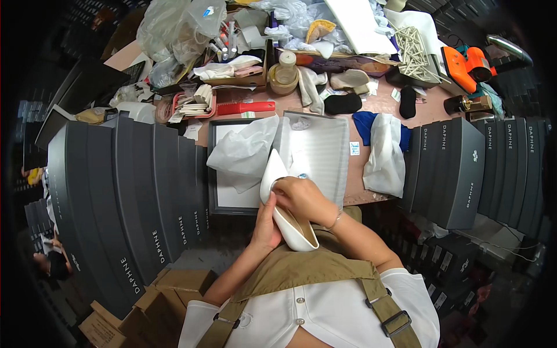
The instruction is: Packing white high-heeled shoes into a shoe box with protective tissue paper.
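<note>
A white pointed-toe pump (pixel 274 167) is held over the near edge of the table, its toe pointing away from me and its heel end near my apron. My left hand (pixel 266 227) grips the shoe along its left side. At the shoe's opening, my right hand (pixel 303 200) has its fingers curled together and partly inside; what they pinch, if anything, is hidden. Just beyond lies an open grey shoe box (pixel 212 180) with crumpled white tissue paper (pixel 243 152) in it. To its right is a pale, ribbed, grey-edged tray-like piece (pixel 325 148).
Tall rows of dark grey shoe boxes (pixel 133 197) (pixel 447 168) flank me on both sides. A wrapped white bundle (pixel 384 156) lies on blue cloth. Farther back are a red-handled brush (pixel 246 108), a glass jar (pixel 284 75), black pads (pixel 342 104), white sticks (pixel 413 52) and an orange tool (pixel 464 64).
</note>
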The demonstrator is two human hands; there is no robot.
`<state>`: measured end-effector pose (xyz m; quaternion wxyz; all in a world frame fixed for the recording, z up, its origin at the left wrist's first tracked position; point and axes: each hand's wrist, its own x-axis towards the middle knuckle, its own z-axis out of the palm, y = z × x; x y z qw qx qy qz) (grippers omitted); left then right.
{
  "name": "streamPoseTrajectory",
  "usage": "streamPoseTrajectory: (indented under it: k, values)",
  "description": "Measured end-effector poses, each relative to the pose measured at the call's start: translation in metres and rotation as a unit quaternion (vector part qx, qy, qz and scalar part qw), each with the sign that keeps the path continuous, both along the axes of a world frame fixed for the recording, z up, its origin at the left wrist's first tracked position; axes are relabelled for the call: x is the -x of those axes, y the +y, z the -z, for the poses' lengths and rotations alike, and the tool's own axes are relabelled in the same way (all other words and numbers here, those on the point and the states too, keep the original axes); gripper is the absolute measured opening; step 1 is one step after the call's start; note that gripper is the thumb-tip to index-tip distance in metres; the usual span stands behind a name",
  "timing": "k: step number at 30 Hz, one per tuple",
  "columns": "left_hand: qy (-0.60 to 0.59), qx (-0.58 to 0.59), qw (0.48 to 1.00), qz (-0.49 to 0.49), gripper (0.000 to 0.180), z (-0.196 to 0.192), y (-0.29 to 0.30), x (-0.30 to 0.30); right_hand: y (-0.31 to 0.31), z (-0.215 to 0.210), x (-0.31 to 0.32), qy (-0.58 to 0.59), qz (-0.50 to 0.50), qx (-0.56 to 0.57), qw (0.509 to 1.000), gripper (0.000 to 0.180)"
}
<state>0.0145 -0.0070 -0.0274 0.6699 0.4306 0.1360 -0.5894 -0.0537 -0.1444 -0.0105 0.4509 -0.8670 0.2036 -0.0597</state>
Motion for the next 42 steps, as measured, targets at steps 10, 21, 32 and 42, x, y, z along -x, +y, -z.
streamPoseTrajectory:
  k: [10, 21, 32, 42]
  values:
    - [-0.053, -0.05, 0.997, 0.003, 0.044, -0.01, 0.007, -0.02, -0.034, 0.094, 0.022, 0.017, 0.085, 0.189, 0.978, 0.03]
    - [-0.087, 0.013, 0.996, 0.018, 0.046, -0.008, -0.006, 0.008, 0.004, 0.009, -0.028, 0.034, 0.071, 0.255, 0.964, 0.047]
    - [0.051, -0.047, 0.997, 0.021, 0.042, 0.012, 0.001, -0.012, -0.108, 0.097, -0.028, 0.094, 0.048, 0.239, 0.965, 0.034]
    - [0.023, -0.033, 0.999, -0.01, 0.044, 0.012, 0.002, -0.019, -0.093, 0.06, -0.008, 0.03, 0.104, 0.093, 0.99, 0.019]
